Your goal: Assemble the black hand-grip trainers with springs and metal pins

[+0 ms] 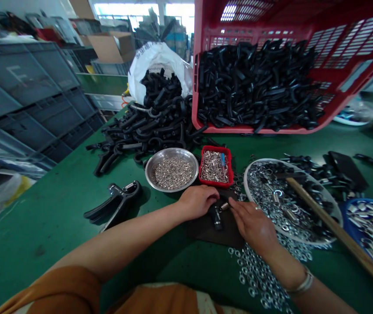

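Note:
My left hand (196, 202), fingers curled, grips the far side of a black plastic hand-grip handle (218, 222) over a dark mat (202, 233). A small coil spring (224, 206) sits at the handle, and the fingertips of my right hand (253, 224) close on its right end. My fingers hide part of both pieces. An assembled hand grip (121, 198) with a spring lies to the left on the green table. Just beyond my hands are a metal bowl of small metal parts (173, 188) and a red tray (216, 183) of metal pins.
A white basin (245, 183) of springs and rings carries a wooden-handled hammer (337, 237). Loose rings (254, 279) spread below it. At right is a blue bowl (348, 226) of metal cylinders. Black handles (150, 126) pile up behind, beside a red crate (258, 130).

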A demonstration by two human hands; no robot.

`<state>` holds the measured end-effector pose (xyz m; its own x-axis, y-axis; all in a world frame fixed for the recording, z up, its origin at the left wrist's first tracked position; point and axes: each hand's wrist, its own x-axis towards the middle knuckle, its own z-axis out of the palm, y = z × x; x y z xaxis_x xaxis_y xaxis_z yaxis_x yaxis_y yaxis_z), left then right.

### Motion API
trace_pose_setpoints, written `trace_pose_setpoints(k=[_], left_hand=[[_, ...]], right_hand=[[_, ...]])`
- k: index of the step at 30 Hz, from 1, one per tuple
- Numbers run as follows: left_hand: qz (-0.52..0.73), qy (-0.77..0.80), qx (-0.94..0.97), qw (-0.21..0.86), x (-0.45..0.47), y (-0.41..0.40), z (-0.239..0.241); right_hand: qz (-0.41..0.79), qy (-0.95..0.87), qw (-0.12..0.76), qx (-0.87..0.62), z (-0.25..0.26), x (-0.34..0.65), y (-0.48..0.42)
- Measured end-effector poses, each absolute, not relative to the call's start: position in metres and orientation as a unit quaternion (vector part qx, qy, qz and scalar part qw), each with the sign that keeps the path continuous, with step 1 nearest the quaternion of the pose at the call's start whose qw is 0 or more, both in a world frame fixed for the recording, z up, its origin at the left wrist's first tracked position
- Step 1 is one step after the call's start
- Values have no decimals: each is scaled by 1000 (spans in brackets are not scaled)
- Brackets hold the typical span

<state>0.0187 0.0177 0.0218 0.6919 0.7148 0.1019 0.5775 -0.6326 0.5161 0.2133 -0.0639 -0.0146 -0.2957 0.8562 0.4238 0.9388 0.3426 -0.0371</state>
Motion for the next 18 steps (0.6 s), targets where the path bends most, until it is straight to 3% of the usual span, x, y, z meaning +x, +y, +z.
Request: trace_pose_setpoints(k=[13, 18], left_hand=[[175, 420, 853, 256, 23, 17, 18], [180, 416, 865, 216, 22, 12, 14]], right_hand=[[-65, -793, 198, -573, -13, 215, -61], [-63, -791, 197, -576, -14, 216, -60]])
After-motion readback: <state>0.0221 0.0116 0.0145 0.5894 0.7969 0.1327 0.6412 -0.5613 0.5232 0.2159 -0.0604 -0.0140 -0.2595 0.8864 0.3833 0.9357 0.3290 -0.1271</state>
